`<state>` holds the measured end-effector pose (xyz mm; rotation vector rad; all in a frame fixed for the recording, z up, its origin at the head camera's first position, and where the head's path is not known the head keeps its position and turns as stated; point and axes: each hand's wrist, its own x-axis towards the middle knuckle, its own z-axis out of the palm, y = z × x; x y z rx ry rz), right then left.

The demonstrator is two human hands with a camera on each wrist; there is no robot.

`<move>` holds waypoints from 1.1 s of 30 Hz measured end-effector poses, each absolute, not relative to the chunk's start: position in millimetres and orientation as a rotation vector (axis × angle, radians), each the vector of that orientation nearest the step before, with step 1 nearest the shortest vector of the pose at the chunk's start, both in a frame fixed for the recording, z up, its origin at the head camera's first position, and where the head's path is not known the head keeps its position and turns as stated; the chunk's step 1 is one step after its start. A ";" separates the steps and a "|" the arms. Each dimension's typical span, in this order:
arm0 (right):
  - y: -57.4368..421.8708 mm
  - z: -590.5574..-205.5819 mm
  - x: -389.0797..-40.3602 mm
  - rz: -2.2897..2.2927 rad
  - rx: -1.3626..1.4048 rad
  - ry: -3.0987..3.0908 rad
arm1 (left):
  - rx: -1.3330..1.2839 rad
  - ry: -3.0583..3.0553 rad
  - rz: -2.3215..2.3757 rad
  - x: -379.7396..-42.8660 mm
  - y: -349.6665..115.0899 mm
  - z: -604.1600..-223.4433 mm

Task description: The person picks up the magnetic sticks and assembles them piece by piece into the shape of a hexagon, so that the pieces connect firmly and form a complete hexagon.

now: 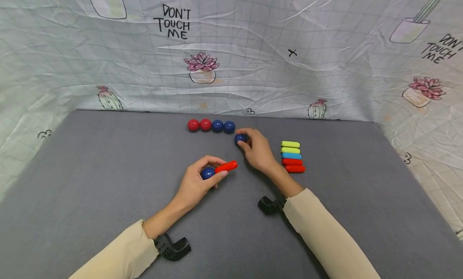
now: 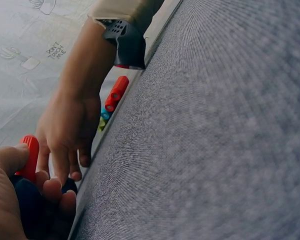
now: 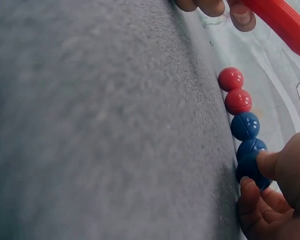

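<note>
My left hand [image 1: 191, 186] holds a dark blue ball [image 1: 207, 173] and a red stick [image 1: 226, 166] that meets it, the stick pointing up and to the right above the table. In the left wrist view the thumb presses on that stick, while fingers hide much of the ball. Farther back, my right hand [image 1: 258, 152] pinches another blue ball [image 1: 240, 139] between thumb and fingertips. This ball sits near the right end of a row of glossy balls: two blue balls [image 1: 223, 126] and two red balls [image 1: 199, 125].
Right of my right hand lies a stack of short sticks: yellow-green sticks [image 1: 290, 147], a blue stick [image 1: 291, 155] and red sticks [image 1: 294, 165]. The grey table [image 1: 108, 170] ends at a printed cloth [image 1: 253, 82] behind and at the sides. Both wrists carry black camera mounts.
</note>
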<state>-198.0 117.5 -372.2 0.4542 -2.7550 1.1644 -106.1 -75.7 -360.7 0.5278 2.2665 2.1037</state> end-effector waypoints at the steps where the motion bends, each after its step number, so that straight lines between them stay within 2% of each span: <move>1: 118.3 -371.9 -196.5 1.160 0.467 -2.762 | 0.534 2.270 2.105 -106.3 -75.7 -361.1; 10: 129.4 -371.5 -171.0 1.236 0.569 -2.727 | 0.591 2.343 2.090 -104.7 -76.0 -362.5; 16: 137.5 -378.4 -156.2 1.525 0.575 -2.634 | 0.609 2.373 2.072 -104.0 -76.0 -361.3; 23: 134.3 -353.0 -132.4 1.718 0.604 -2.581 | 0.573 2.367 2.082 -103.0 -75.4 -364.4; 28: 134.8 -355.2 -131.2 1.788 0.603 -2.512 | 0.581 2.344 2.103 -104.0 -75.6 -367.5; 33: 136.0 -357.3 -132.4 1.843 0.641 -2.446 | 0.593 2.336 2.131 -112.7 -77.7 -385.9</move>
